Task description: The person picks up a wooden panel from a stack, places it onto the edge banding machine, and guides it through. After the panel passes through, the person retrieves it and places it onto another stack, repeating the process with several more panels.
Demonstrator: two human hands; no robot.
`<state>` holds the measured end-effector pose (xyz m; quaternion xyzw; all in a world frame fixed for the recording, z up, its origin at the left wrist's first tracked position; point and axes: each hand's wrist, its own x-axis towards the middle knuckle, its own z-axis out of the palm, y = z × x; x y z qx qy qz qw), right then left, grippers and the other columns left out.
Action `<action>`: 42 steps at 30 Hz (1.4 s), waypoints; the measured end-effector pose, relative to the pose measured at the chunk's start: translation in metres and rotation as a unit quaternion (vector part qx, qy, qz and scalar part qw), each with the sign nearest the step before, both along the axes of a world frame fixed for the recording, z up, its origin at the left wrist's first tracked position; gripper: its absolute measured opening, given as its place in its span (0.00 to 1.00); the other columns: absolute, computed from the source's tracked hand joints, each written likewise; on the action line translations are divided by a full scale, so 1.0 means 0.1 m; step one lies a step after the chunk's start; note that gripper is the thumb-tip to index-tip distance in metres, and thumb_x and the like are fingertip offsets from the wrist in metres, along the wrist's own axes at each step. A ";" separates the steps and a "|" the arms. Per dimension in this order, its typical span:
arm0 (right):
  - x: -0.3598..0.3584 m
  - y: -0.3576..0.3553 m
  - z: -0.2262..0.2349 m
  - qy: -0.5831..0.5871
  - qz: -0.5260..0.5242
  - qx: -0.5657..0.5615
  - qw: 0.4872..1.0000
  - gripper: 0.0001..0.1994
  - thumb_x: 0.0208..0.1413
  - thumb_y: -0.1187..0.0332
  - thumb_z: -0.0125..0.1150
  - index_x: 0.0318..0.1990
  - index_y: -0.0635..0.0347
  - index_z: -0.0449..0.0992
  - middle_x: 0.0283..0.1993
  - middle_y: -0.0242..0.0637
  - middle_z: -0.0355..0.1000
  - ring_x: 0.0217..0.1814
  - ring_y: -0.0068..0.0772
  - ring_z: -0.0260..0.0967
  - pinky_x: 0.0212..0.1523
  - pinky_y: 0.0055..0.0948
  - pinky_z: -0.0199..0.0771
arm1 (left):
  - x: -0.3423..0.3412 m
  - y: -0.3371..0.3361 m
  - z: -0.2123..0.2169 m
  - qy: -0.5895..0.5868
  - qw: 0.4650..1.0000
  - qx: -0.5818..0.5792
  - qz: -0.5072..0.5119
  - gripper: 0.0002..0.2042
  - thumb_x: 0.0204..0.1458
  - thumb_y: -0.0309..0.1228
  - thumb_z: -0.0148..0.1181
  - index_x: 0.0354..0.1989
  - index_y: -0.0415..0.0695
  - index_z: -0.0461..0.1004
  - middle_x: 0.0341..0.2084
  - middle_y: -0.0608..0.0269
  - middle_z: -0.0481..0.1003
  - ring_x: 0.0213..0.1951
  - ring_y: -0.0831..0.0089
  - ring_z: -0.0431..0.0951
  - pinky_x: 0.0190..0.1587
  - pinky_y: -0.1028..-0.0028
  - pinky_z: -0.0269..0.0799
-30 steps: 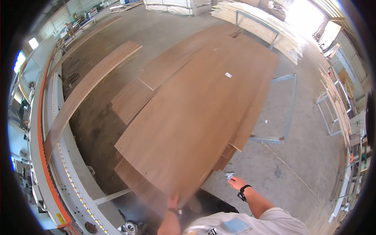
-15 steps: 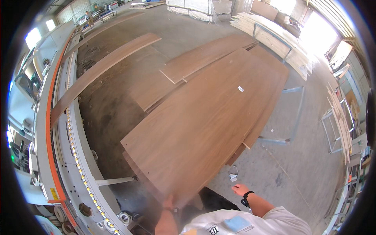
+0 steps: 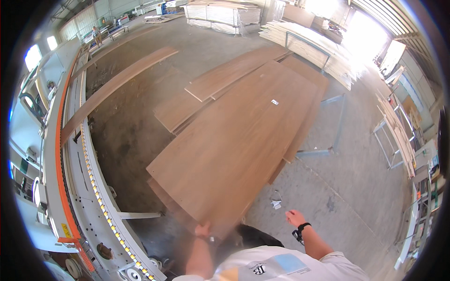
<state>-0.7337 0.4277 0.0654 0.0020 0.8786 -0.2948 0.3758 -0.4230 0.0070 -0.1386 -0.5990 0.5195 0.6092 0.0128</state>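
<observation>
A large brown wood-grain panel lies on a stack of similar panels in front of me, with a small white label on its far part. My left hand is closed on the panel's near corner; some fingers are hidden at the edge. Off to the right of the stack, my right hand hangs over the floor with its fingers curled and nothing visible in it. A black band circles that wrist.
Along the left runs a long machine with an orange strip; a narrow brown board lies across it. Pale boards are stacked at the far right. A blue metal frame and a small white scrap lie on the floor. A person stands far left.
My view has shifted slightly, so the panels sit a little further left. My right hand has moved outward from the stack. My left hand stays at the panel's near corner.
</observation>
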 end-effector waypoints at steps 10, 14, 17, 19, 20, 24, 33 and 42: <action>-1.21 -0.79 -0.40 0.141 -0.039 -0.023 0.989 0.30 0.57 0.44 0.59 0.50 0.66 0.76 0.46 0.51 0.79 0.51 0.49 0.76 0.53 0.42 0.73 | 0.39 0.98 0.48 0.019 0.978 0.147 0.146 0.30 0.50 0.35 0.73 0.62 0.41 0.70 0.50 0.56 0.75 0.47 0.60 0.77 0.38 0.60 0.79; -1.61 -1.05 -0.72 0.100 -0.094 0.032 0.990 0.43 0.56 0.33 0.56 0.55 0.75 0.71 0.55 0.60 0.74 0.60 0.58 0.71 0.61 0.47 0.68 | 0.68 1.13 0.82 -0.049 0.979 0.058 0.189 0.17 0.52 0.40 0.72 0.39 0.39 0.76 0.32 0.61 0.79 0.30 0.68 0.79 0.27 0.66 0.78; -1.83 -0.94 -1.28 0.023 -0.209 -0.018 0.978 0.51 0.54 0.24 0.48 0.56 0.76 0.71 0.53 0.56 0.76 0.55 0.52 0.75 0.51 0.45 0.75 | 0.78 1.11 1.20 -0.073 0.990 -0.002 0.123 0.16 0.52 0.40 0.72 0.39 0.41 0.78 0.30 0.65 0.79 0.29 0.72 0.79 0.27 0.70 0.76; -1.89 -0.92 -1.38 -0.048 -0.235 -0.007 0.971 0.50 0.54 0.23 0.46 0.54 0.72 0.74 0.44 0.48 0.79 0.39 0.41 0.80 0.34 0.37 0.79 | 0.88 1.08 1.43 -0.087 0.992 -0.037 0.081 0.19 0.51 0.42 0.69 0.41 0.37 0.80 0.30 0.59 0.80 0.31 0.70 0.80 0.30 0.68 0.75; -1.86 -0.88 -1.53 0.007 -0.303 -0.097 0.948 0.48 0.53 0.22 0.48 0.50 0.69 0.77 0.39 0.41 0.80 0.30 0.36 0.78 0.22 0.32 0.72 | 0.82 1.06 1.55 -0.079 0.992 -0.062 0.075 0.23 0.51 0.43 0.66 0.42 0.31 0.80 0.30 0.50 0.82 0.32 0.64 0.82 0.32 0.64 0.76; -1.57 -0.97 -1.40 -0.024 -0.333 -0.148 0.931 0.47 0.51 0.22 0.50 0.49 0.67 0.78 0.38 0.38 0.80 0.25 0.34 0.74 0.17 0.30 0.62 | 0.77 1.04 2.35 -0.066 0.980 -0.032 0.184 0.20 0.54 0.43 0.64 0.42 0.35 0.80 0.25 0.59 0.79 0.26 0.70 0.77 0.28 0.67 0.72; -0.58 -1.06 -0.49 -0.149 -0.328 -0.251 0.899 0.47 0.56 0.26 0.50 0.63 0.66 0.68 0.62 0.39 0.73 0.59 0.41 0.72 0.54 0.39 0.75 | 1.73 1.02 2.80 -0.079 0.969 -0.114 0.205 0.23 0.59 0.47 0.58 0.42 0.33 0.80 0.27 0.56 0.80 0.32 0.71 0.78 0.39 0.67 0.73; 1.42 -1.18 -0.26 -0.099 -0.275 -0.235 0.927 0.54 0.53 0.24 0.50 0.67 0.72 0.62 0.68 0.44 0.66 0.67 0.47 0.65 0.65 0.44 0.66 | 3.83 1.09 2.62 -0.100 0.955 -0.203 0.194 0.23 0.59 0.48 0.58 0.39 0.35 0.81 0.26 0.52 0.79 0.32 0.67 0.80 0.38 0.66 0.73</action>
